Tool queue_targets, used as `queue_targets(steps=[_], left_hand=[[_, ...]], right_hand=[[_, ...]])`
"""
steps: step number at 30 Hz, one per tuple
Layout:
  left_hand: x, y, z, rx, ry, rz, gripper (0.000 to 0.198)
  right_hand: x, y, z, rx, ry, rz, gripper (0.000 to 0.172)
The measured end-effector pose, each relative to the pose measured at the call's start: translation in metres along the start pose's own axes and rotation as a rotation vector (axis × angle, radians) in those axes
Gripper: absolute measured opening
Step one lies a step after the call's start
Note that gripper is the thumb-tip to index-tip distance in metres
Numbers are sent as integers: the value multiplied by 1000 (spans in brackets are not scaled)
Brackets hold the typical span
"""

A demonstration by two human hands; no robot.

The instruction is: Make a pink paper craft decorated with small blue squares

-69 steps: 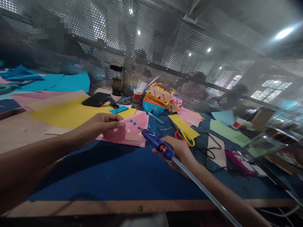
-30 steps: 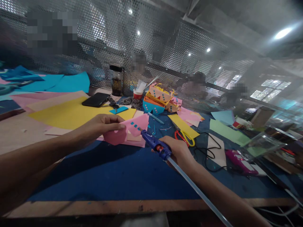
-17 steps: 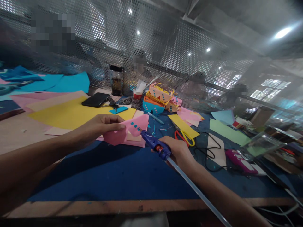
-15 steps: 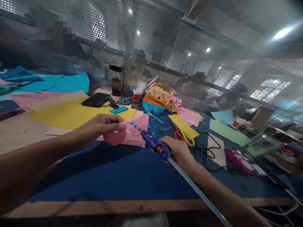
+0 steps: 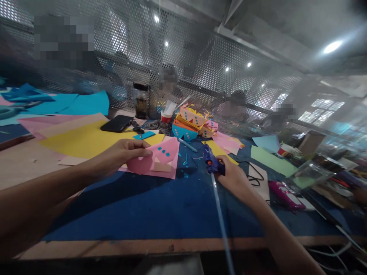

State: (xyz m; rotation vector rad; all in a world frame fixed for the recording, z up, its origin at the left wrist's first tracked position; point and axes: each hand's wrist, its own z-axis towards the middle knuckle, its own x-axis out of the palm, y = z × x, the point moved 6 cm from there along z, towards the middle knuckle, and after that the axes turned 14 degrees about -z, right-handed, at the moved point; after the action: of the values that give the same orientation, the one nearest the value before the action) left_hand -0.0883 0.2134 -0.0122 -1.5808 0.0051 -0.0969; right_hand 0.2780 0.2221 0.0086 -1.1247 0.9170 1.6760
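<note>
Pinched between the thumb and fingers of my left hand (image 5: 130,151) is a pink paper cutout (image 5: 156,154). A short row of small blue squares (image 5: 163,151) sits on its face. My right hand (image 5: 231,173) is wrapped round a blue hot glue gun (image 5: 210,158), whose nozzle points away from me, to the right of the cutout and apart from it. From the gun's back end a long translucent glue stick (image 5: 220,214) trails toward the table's front edge. Under the cutout lie more pink sheets (image 5: 169,172). Tiny blue scraps (image 5: 185,157) are scattered between my hands.
Decorated paper pieces (image 5: 190,122) are piled at the back, near a red cup (image 5: 166,115) and a dark-lidded bottle (image 5: 141,101). A black phone (image 5: 116,123) lies on yellow paper (image 5: 77,141). At right are a magenta tool (image 5: 286,195) and a clear box (image 5: 312,175).
My right hand has drawn the glue gun away from the pink cutout, to the right, and turned its nozzle more forward. It now covers the scissors. My left hand keeps its hold.
</note>
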Motion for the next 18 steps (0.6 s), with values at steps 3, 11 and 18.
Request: queue_targets(steps=[3,11,18], left_hand=[[0,2,1,-5,20,-10,45],[1,3,1,3,68,-18,43],[2,0,-1,30,88,-24,40]], right_hand=[[12,-7,-1,-5,148,-97,45],[22,1,-6,-100,194,-258,48],[10,9,-12,-147,127,-307,47]])
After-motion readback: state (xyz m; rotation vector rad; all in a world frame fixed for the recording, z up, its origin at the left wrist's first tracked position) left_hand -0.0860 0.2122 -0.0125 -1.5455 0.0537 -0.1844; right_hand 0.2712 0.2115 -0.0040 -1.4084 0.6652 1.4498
